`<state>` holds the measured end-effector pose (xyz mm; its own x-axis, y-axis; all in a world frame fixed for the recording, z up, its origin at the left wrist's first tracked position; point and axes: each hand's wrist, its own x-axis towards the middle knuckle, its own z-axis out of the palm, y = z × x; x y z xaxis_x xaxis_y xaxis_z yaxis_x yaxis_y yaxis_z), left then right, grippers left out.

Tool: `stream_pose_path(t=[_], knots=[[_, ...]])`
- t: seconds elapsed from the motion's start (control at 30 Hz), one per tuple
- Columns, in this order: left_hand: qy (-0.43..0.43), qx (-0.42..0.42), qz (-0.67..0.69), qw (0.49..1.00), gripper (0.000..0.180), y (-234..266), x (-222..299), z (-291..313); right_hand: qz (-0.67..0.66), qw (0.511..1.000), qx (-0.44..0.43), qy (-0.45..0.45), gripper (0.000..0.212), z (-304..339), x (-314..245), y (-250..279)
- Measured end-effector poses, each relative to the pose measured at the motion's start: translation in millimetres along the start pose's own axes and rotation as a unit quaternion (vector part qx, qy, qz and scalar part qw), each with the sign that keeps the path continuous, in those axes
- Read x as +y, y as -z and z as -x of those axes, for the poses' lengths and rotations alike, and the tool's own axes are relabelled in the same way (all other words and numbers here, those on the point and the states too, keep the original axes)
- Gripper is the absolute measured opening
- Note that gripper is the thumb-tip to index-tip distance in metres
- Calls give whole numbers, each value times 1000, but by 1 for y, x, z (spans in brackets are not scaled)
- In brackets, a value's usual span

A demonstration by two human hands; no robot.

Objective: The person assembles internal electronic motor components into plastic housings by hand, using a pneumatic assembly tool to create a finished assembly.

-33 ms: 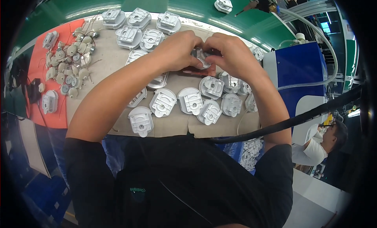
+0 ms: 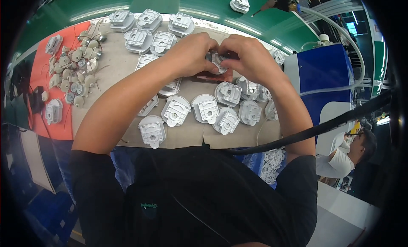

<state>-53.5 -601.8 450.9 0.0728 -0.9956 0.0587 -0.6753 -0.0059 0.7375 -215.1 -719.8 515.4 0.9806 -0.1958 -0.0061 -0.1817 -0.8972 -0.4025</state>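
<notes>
My left hand (image 2: pixel 197 55) and my right hand (image 2: pixel 244 58) meet over the far middle of the bench. Between them is a white plastic housing (image 2: pixel 217 63), gripped by the fingers of both and partly covered by them. It sits at a reddish-brown block (image 2: pixel 216 78), which shows just beneath my hands. Similar white housings stand close by: one (image 2: pixel 228 94) below the block, another (image 2: pixel 164 43) beyond my left forearm, and a third (image 2: pixel 176 111) nearer to me. What my fingertips do inside the housing is hidden.
Small round cream motors with wires (image 2: pixel 78 62) lie heaped on an orange mat (image 2: pixel 40 83) at the left. A green conveyor belt (image 2: pixel 199 4) runs along the far side. A black cable (image 2: pixel 335 126) crosses at right, near a blue machine (image 2: pixel 325 70). A co-worker (image 2: pixel 344 157) sits further right.
</notes>
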Motion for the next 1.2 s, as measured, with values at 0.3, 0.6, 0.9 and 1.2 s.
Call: stream_pose_path(t=[0.3,0.6,0.9,1.2], knots=[[-17,28,7,999,53,12,4,8,40,985,165,-4,51,38,-38,41],[53,-14,36,998,53,14,4,12,-38,774,628,73,52,-45,-99,138],[18,11,35,999,54,11,-2,10,-266,736,606,143,30,-50,-68,125],[43,-4,72,996,48,9,-2,8,-299,735,593,135,42,-25,-55,68]])
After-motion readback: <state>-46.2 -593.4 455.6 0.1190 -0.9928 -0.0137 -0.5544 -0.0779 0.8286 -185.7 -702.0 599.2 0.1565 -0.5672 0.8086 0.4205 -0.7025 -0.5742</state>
